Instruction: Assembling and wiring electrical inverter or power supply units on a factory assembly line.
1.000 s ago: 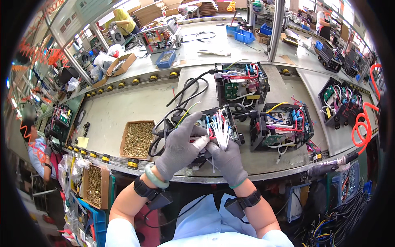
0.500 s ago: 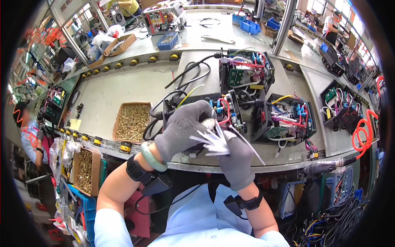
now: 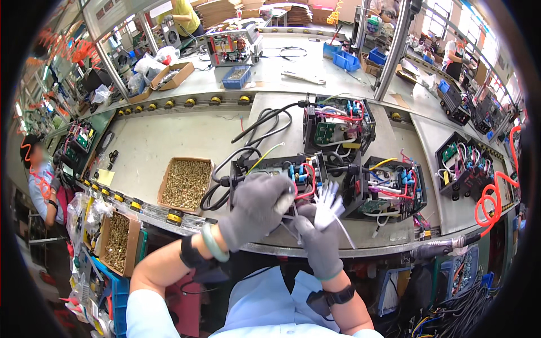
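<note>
Both of my hands wear grey gloves and meet over the front edge of the bench, before an open black electrical unit (image 3: 282,164) with red and blue wiring. A fanned bunch of white cable ties (image 3: 328,209) is gripped in my right hand (image 3: 320,242); one long tie trails off to the right. My left hand (image 3: 256,205) is closed in a pinch just left of the bunch, close to the right fingertips. Pale strips show below its fingertips, but what it pinches I cannot make out.
A cardboard tray of brass-coloured small parts (image 3: 186,185) lies left of the hands. More open units stand behind (image 3: 338,124) and right (image 3: 389,188), with a thick black cable (image 3: 270,121). An orange coiled hose (image 3: 489,211) hangs at far right near a power screwdriver (image 3: 442,247).
My view has tilted up a little, so the bench sits lower. The bunch of cable ties has swung from pointing left to standing upright in my right hand, and my hands are slightly lower.
</note>
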Motion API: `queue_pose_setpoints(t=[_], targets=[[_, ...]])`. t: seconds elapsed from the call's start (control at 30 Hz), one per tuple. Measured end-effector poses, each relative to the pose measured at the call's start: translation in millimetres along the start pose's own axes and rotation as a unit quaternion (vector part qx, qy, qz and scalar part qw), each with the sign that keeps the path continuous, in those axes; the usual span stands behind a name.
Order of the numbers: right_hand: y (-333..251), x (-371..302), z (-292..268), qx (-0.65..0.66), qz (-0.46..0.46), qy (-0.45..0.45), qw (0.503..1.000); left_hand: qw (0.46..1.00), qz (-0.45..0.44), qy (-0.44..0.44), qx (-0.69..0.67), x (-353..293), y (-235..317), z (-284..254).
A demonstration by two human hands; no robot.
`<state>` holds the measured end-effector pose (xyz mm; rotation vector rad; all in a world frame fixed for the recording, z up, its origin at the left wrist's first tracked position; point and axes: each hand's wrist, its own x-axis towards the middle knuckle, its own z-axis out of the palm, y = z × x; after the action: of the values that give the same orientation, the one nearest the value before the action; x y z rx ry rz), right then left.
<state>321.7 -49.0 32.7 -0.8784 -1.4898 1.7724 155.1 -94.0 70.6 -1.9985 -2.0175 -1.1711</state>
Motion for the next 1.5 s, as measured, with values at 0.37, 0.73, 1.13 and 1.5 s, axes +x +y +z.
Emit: queue_pose_setpoints(t=[0.37,0.73,1.13,1.5], targets=[[-5,0,-20,0.137,0.090,-0.082,0.983,0.991,0.032,0.133,-0.002,-12,1,25],[-6,0,-11,0.144,0.067,-0.099,0.982,0.989,0.053,0.135,0.005,-14,2,27],[-1,23,-3,0.158,0.098,-0.090,0.978,0.992,0.076,0.099,-0.022,-16,-6,20],[-3,6,-9,0.069,0.031,-0.013,0.997,0.995,0.073,0.062,-0.030,-12,-4,12]])
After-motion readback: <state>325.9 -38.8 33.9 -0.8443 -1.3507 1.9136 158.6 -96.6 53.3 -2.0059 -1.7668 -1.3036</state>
